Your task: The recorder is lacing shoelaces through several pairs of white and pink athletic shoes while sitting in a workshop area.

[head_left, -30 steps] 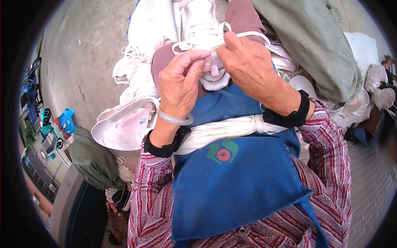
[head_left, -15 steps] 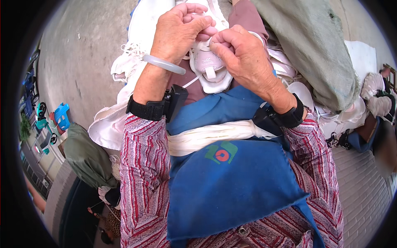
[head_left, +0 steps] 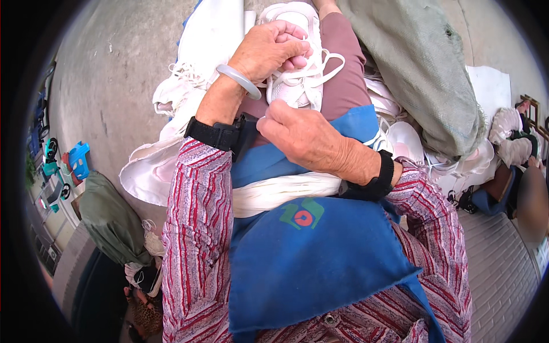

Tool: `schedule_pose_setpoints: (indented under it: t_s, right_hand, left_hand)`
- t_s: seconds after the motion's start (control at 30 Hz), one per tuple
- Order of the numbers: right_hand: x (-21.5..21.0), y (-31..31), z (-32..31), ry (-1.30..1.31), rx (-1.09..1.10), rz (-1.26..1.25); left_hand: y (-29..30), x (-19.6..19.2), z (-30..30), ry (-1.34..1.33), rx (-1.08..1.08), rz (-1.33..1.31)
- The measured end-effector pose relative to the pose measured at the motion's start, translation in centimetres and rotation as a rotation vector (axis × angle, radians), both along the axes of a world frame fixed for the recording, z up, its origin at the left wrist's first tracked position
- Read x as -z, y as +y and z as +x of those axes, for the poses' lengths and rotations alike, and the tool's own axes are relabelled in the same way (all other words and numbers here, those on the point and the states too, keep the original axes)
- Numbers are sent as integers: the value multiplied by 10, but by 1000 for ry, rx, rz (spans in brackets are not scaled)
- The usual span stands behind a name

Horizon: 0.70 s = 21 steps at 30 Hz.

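A white lace-up shoe [head_left: 297, 86] lies on my lap, toe pointing away. My left hand [head_left: 269, 48], with a pale bangle on its wrist, is closed on the shoe's upper part near the laces. Closer to my body, my right hand [head_left: 303, 134] pinches a thin white lace [head_left: 329, 63] that loops out from the shoe's right side. A blue apron [head_left: 309, 251] covers my lap under a bundle of white laces [head_left: 274, 191] tied across my waist.
Several white shoes [head_left: 189, 97] are piled on the ground to the left and more white shoes [head_left: 400, 143] to the right. A large grey-green sack [head_left: 423, 74] lies at the upper right. A green bag [head_left: 111, 223] sits at the lower left by a concrete floor [head_left: 114, 68].
My left hand has stretched further away along the shoe. My right hand has drawn back toward my body, pulling the lace with it.
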State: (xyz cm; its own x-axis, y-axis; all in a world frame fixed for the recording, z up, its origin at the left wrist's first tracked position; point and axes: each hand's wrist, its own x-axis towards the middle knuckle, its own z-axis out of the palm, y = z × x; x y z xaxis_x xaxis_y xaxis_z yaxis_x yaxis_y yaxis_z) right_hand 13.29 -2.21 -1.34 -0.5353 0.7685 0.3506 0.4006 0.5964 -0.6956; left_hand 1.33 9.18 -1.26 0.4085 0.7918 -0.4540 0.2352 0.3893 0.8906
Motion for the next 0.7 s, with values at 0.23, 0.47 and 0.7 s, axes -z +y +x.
schedule_pose_setpoints:
  t_s: [0.23, 0.47, 0.7]
  right_hand:
    - [-17, 81, 18, 626, 501, -822]
    - [25, 95, 65, 96, 651, -367]
    - [15, 50, 61, -79, 305, -301]
  left_hand:
    - [16, 7, -20, -143, -150, 40]
    - [3, -5, -25, 148, -379, 278]
    - [-55, 1, -49, 464, -97, 580]
